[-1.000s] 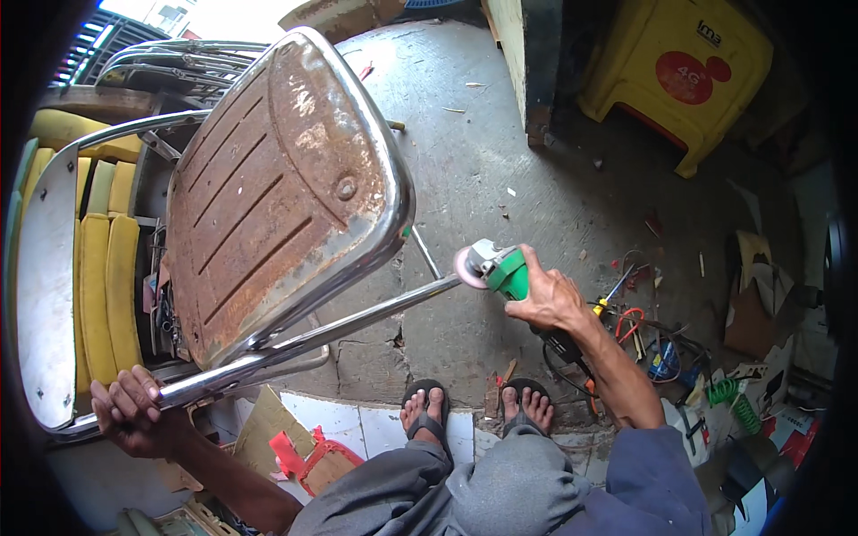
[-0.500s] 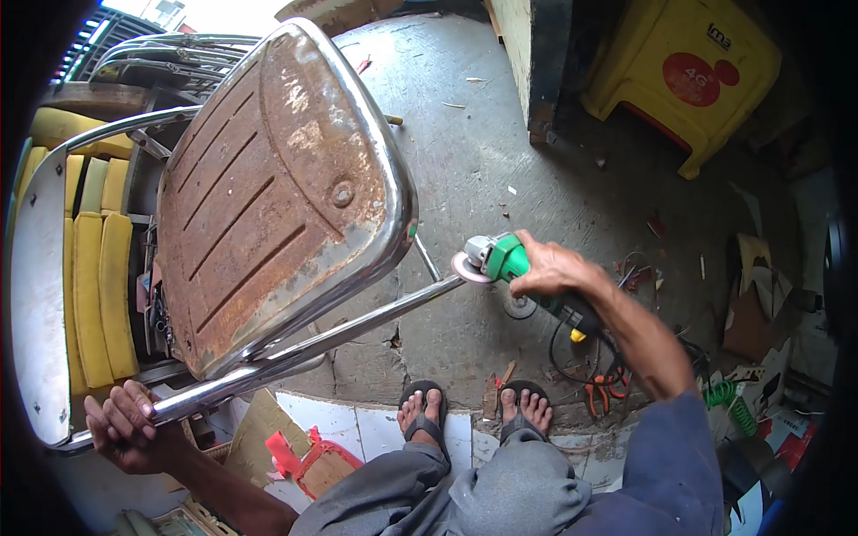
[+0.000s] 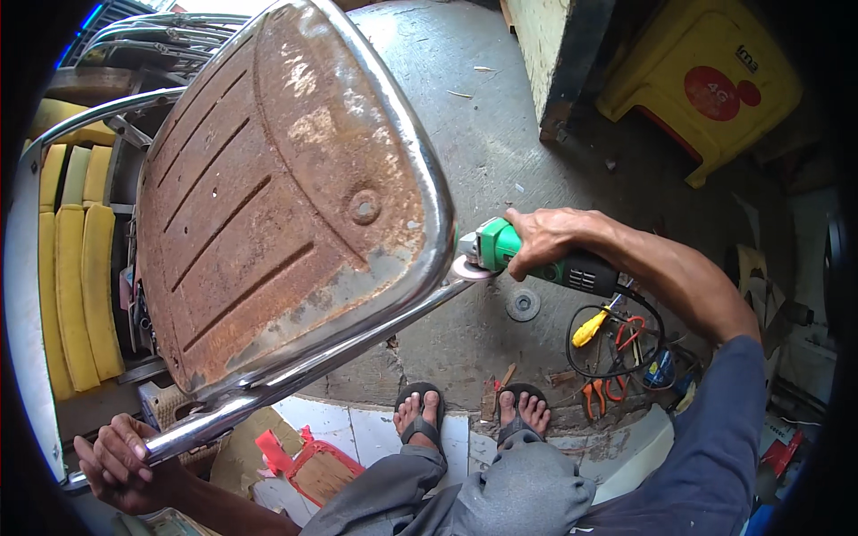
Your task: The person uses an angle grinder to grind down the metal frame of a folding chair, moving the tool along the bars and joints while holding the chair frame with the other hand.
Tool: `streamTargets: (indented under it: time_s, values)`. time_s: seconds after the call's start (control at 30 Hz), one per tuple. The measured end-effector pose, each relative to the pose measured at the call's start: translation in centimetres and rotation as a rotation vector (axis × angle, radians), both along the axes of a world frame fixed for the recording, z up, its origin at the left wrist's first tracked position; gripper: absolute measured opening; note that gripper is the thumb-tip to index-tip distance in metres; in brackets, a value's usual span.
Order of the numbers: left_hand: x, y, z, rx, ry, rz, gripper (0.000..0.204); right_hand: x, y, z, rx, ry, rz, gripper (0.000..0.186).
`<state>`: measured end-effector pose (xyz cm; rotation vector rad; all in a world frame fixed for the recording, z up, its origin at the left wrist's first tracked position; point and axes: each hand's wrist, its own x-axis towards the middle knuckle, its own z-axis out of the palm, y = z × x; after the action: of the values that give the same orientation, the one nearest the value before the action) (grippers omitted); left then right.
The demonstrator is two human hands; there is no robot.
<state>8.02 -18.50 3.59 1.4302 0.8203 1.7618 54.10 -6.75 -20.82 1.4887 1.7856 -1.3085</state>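
A folding chair with a rusty brown seat plate (image 3: pixel 277 205) in a chrome rim is tilted before me. My left hand (image 3: pixel 125 460) is closed round the lower chrome tube (image 3: pixel 241 411) at the left. My right hand (image 3: pixel 545 237) grips a green and black angle grinder (image 3: pixel 581 274). Its pale pink disc (image 3: pixel 472 272) is at the far end of that tube, just right of the seat's corner; whether they touch I cannot tell.
Yellow cushions (image 3: pixel 89 295) and stacked chrome frames (image 3: pixel 161 36) fill the left. A yellow plastic stool (image 3: pixel 679 62) stands back right beside a wooden panel (image 3: pixel 545 62). A spare disc (image 3: pixel 523 305), screwdriver (image 3: pixel 590 329), pliers (image 3: pixel 594 397) and cable lie on the floor (image 3: pixel 447 134).
My right arm has swung up and rightward, with the grinder slightly higher and more level. The seat's right corner appears further right, nearer the disc. The spare disc has come into sight.
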Motion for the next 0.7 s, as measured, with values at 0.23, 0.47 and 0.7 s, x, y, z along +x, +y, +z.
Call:
streamTargets:
  time_s: [0.23,0.47,0.7]
  values:
    - [-0.4,-0.2,-0.1,-0.011,-0.005,0.055,0.022,0.3,-0.5,0.2,0.030,0.018,-0.001,0.092]
    - [-1.1,-0.5,-0.4,-0.003,-0.054,0.338,0.017,0.6,-2.6,2.5,0.074,0.024,-0.057,0.093]
    - [-1.7,-0.3,0.6,-0.101,-0.081,-0.206,0.027,-0.7,-4.0,4.2,0.459,0.116,0.084,0.088]
